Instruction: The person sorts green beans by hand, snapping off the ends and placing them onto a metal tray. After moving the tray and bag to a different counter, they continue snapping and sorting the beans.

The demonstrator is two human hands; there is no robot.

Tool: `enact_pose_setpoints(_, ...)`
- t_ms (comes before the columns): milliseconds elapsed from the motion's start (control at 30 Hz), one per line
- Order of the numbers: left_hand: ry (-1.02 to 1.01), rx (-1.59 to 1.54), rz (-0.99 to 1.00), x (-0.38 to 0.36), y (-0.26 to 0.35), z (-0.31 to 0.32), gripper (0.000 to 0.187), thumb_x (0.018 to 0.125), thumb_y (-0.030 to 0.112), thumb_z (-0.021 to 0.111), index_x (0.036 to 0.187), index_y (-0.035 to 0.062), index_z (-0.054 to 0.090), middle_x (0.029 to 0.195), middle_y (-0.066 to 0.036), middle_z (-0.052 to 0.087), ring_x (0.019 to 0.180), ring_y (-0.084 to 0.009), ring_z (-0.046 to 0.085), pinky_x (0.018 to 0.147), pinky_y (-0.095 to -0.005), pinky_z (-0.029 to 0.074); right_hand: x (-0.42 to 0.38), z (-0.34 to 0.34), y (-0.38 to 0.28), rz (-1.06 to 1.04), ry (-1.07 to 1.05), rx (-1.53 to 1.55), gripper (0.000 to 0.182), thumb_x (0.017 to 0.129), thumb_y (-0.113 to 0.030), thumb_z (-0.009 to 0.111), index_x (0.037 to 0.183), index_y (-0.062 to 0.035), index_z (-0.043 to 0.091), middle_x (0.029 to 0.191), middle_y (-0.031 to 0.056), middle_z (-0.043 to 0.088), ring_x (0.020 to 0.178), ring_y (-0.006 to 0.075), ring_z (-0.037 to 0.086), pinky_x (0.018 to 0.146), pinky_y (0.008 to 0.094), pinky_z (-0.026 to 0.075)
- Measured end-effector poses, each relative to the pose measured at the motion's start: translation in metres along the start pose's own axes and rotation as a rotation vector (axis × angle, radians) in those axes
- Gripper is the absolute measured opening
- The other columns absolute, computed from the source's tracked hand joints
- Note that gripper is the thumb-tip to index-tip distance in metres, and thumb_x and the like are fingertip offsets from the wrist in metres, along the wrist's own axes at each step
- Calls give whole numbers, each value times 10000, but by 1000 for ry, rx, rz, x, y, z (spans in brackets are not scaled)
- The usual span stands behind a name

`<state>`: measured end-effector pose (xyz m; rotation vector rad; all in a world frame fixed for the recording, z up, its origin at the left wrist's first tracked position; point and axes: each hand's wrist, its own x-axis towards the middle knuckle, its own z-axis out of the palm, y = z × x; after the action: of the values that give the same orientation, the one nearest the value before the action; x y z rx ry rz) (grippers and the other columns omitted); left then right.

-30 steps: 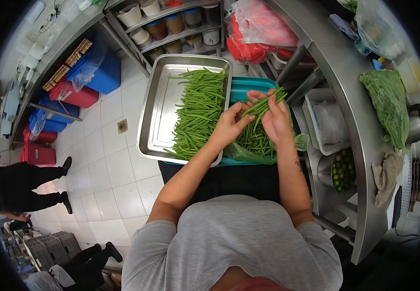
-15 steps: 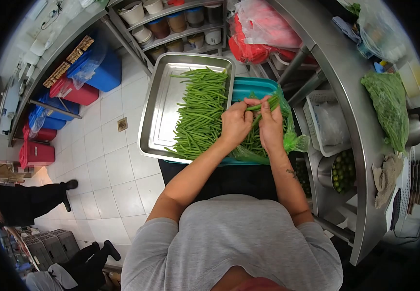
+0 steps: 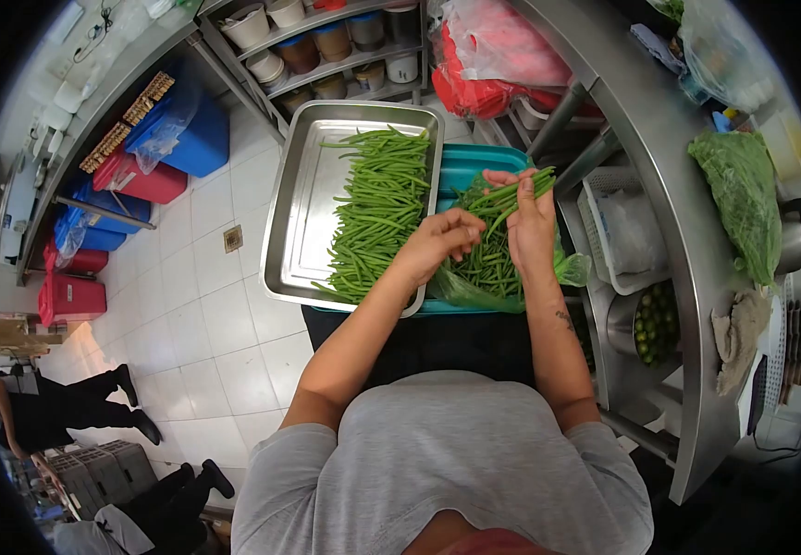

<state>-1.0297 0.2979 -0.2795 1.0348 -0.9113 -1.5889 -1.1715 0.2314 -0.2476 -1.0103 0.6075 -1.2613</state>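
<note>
My right hand (image 3: 532,222) is closed around a small bunch of green beans (image 3: 510,195), thumb laid along them. Just left of it, my left hand (image 3: 439,244) hovers with loosely curled fingers slightly apart, and no bean shows in it. Under both hands, more loose green beans (image 3: 495,264) lie in a green plastic bag (image 3: 463,292) inside a teal tub (image 3: 471,159). A shallow metal tray (image 3: 306,199) overlaps the tub's left side. Across its right half, green beans (image 3: 377,222) are lined up in a thick layer.
To the right runs a steel counter (image 3: 636,111) with a bag of greens (image 3: 743,199) and a cloth (image 3: 741,340). Below it are a white basket (image 3: 609,250) and a pot of small green fruits (image 3: 657,324). Shelves hold tubs (image 3: 333,42). Two people (image 3: 77,402) (image 3: 174,509) are at lower left.
My left hand has come away from the bunch, down and to the left. My right hand keeps the beans, turned more upright. At lower left, a person's legs have shifted apart.
</note>
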Motion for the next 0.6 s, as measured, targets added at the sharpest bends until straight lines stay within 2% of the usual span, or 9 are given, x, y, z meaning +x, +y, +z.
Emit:
enact_pose_setpoints(100, 101, -247, -31, 7, 0, 5, 108, 882, 134, 584, 909, 37, 622, 734, 10, 583, 618, -72, 507, 554, -209, 399, -5, 2, 2, 42, -20, -52, 157, 1016, -201, 322, 1051, -58, 374, 1051, 168, 597, 947, 207, 579, 836, 328, 458)
enact_pose_setpoints(200, 231, -142, -4, 12, -4, 11, 125, 880, 133, 592, 819, 24, 596, 701, -6, 574, 592, -88, 510, 518, -241, 398, -7, 6, 6, 37, -19, -55, 152, 1015, -200, 327, 1049, -61, 376, 1039, 160, 600, 952, 208, 581, 830, 325, 458)
enact_pose_setpoints(300, 474, 588, 293, 7, 0, 29, 185, 874, 118, 585, 735, 4, 542, 659, -65, 562, 549, -192, 525, 499, -310, 405, -10, 10, 9, -27, 11, -64, 148, 1013, -199, 336, 1041, -60, 377, 1025, 153, 603, 940, 209, 588, 836, 326, 460)
enact_pose_setpoints(333, 588, 926, 684, 12, -8, 31, 190, 858, 83, 570, 707, -4, 493, 637, -141, 529, 565, -323, 527, 522, -391, 408, -12, 12, 10, -71, -1, -109, 147, 1013, -197, 337, 1037, -58, 376, 1021, 152, 604, 937, 209, 590, 840, 326, 460)
enact_pose_setpoints(433, 634, 1126, 698, 21, -22, 27, 89, 813, 33, 556, 759, 12, 487, 708, -177, 528, 674, -381, 552, 586, -454, 432, -18, 22, 7, -160, -31, -174, 144, 1012, -192, 340, 1028, -54, 375, 1009, 151, 604, 937, 211, 595, 853, 328, 463)
enact_pose_setpoints(467, 618, 1162, 626, 22, -29, 22, 61, 813, 35, 545, 794, 11, 493, 738, -190, 551, 721, -389, 555, 616, -451, 441, -18, 25, 1, -167, -32, -154, 143, 1011, -190, 340, 1026, -52, 374, 1006, 151, 604, 942, 213, 596, 858, 331, 466)
enact_pose_setpoints(567, 445, 955, 427, 16, -32, 18, 44, 850, 55, 527, 837, 12, 526, 745, -135, 590, 697, -305, 575, 624, -382, 461, -9, 22, -5, -141, 4, -92, 150, 1012, -194, 335, 1024, -49, 371, 1000, 153, 602, 965, 222, 598, 861, 343, 477)
enact_pose_setpoints(600, 333, 659, 263, 13, -25, 17, 67, 863, 78, 531, 846, 15, 546, 742, -105, 591, 681, -255, 564, 615, -352, 450, -5, 18, -7, -126, 22, -71, 153, 1012, -197, 333, 1024, -49, 370, 998, 154, 601, 974, 225, 599, 860, 348, 482)
